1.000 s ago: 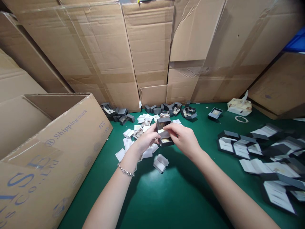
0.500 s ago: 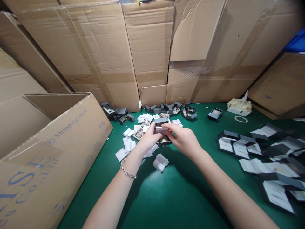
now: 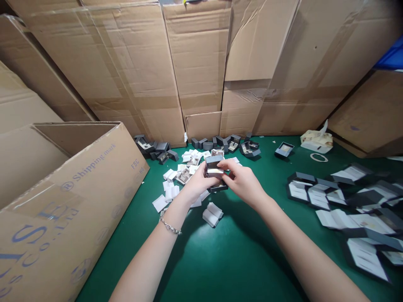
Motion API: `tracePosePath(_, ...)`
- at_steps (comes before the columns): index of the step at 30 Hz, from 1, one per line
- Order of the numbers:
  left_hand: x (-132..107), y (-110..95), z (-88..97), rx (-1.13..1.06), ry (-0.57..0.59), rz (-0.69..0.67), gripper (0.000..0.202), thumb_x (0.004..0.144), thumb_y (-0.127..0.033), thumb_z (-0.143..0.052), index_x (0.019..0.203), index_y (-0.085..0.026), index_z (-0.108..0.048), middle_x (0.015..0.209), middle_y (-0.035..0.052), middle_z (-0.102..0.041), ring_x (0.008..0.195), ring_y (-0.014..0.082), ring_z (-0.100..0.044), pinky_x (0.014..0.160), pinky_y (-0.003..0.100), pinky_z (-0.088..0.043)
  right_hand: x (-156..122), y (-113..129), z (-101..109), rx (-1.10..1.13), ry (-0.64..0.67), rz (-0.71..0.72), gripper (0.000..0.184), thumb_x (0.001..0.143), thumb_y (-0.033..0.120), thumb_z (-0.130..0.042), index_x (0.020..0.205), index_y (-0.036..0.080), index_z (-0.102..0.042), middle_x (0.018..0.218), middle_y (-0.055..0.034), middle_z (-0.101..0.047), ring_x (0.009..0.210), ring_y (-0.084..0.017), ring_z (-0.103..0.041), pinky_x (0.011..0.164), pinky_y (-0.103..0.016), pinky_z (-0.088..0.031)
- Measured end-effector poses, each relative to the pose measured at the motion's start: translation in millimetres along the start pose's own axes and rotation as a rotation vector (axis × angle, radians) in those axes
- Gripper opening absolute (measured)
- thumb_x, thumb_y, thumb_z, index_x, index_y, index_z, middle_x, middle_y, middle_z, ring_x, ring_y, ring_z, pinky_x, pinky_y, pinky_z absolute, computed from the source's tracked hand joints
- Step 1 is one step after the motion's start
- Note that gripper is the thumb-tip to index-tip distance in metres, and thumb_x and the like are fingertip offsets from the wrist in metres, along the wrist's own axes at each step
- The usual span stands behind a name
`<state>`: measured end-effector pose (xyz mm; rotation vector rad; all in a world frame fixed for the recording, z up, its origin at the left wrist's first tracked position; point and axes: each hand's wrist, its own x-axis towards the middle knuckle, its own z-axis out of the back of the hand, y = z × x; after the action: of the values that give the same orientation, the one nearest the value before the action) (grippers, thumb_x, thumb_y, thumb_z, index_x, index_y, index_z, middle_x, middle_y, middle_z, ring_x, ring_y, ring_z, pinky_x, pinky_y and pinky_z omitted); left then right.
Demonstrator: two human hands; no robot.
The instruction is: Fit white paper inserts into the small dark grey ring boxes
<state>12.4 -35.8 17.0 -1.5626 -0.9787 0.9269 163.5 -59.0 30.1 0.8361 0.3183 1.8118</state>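
Both my hands hold one small dark grey hinged box (image 3: 215, 173) above the green table (image 3: 233, 256), its lid standing up. My left hand (image 3: 197, 184), with a bracelet at the wrist, grips the box's left side. My right hand (image 3: 242, 181) pinches its right side and the pale insert inside. Just below the hands lies a white folded pad (image 3: 212, 214). More white pads (image 3: 171, 188) are scattered to the left and behind.
A large open shipping carton (image 3: 63, 197) lies on its side at left. Cardboard boxes (image 3: 195, 67) wall the back. Small grey boxes (image 3: 157, 150) and open ones (image 3: 248, 147) line the rear. Flat dark cases with white inserts (image 3: 346, 205) cover the right. A tissue pack (image 3: 316, 140) sits far right.
The pale insert that my right hand held above the box has gone down into it. Both hands drew slightly closer around the box.
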Motion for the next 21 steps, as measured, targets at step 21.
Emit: tracePosePath(21, 1.0, 0.0, 0.9, -0.029, 0.055, -0.003, 0.051, 0.068, -0.016, -0.067, 0.116, -0.021, -0.05, 0.11, 0.0071, -0.062, 0.098, 0.0207, -0.06, 0.087, 0.036, -0.048, 0.9, -6.0, -0.1, -0.031, 0.024, 0.021, 0.024, 0.079, 0.014, -0.045, 0.098, 0.025, -0.054, 0.098, -0.0018, -0.07, 0.081, -0.018, -0.066, 0.066, -0.028, -0.049)
